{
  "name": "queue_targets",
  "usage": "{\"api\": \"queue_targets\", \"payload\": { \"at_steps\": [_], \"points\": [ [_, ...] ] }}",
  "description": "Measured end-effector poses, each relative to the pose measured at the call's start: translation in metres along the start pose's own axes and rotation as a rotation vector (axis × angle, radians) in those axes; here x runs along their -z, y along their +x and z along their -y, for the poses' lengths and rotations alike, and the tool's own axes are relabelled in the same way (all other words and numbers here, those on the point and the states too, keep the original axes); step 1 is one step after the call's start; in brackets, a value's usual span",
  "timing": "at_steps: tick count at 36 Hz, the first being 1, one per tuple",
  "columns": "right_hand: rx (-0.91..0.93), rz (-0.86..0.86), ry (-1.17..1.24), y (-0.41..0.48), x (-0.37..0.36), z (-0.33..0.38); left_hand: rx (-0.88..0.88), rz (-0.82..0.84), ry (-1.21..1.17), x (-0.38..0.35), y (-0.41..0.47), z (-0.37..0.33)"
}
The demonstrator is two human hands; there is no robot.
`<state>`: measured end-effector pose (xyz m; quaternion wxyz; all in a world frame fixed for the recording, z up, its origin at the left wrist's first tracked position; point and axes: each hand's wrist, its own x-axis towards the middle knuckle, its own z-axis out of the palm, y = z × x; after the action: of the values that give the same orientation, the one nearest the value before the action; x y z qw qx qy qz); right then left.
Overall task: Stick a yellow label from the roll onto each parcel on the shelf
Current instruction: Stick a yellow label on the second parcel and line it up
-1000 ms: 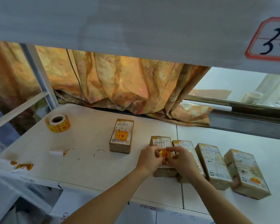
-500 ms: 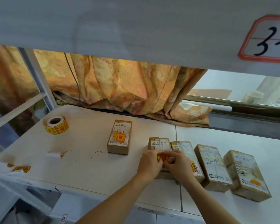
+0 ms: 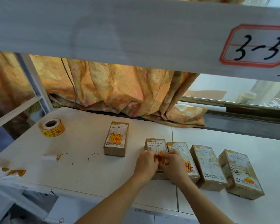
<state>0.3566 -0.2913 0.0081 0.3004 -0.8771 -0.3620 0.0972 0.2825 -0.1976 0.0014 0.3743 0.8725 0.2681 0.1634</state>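
Yellow label (image 3: 160, 156) pinched over 1 brown parcel (image 3: 155, 145); roll (image 3: 52, 127) far left.

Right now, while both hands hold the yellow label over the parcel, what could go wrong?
1. The left hand and right hand pinch the yellow label from both sides; it looks crumpled and may stick to itself or go on creased.
2. The parcel under the hands touches the neighbouring parcel, so the label might land across both.
3. The label might cover the parcel's printed address slip.
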Motion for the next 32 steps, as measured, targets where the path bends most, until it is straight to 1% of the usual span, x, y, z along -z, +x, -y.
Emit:
{"api": "queue_targets", "payload": {
  "at_steps": [7, 12, 18, 23, 27, 32],
  "points": [
    [0.054, -0.004, -0.048, 0.001, 0.004, -0.001, -0.019, 0.023, 0.059, 0.001, -0.003, 0.002],
    [0.039, 0.029, -0.136, 0.001, 0.011, -0.002, -0.016, 0.010, 0.153, 0.006, -0.008, 0.010],
    [0.058, 0.060, -0.218, 0.000, 0.015, -0.004, -0.046, 0.004, 0.163, 0.008, -0.013, 0.015],
    [0.061, 0.022, -0.252, -0.004, 0.010, -0.003, -0.085, -0.038, 0.189, 0.009, -0.017, 0.018],
    [0.140, -0.040, -0.354, -0.014, 0.007, -0.002, -0.175, -0.089, 0.308, 0.013, -0.022, 0.019],
    [0.111, 0.014, -0.475, -0.022, 0.001, -0.003, -0.341, -0.078, 0.579, 0.018, -0.024, 0.018]
  ]
}}
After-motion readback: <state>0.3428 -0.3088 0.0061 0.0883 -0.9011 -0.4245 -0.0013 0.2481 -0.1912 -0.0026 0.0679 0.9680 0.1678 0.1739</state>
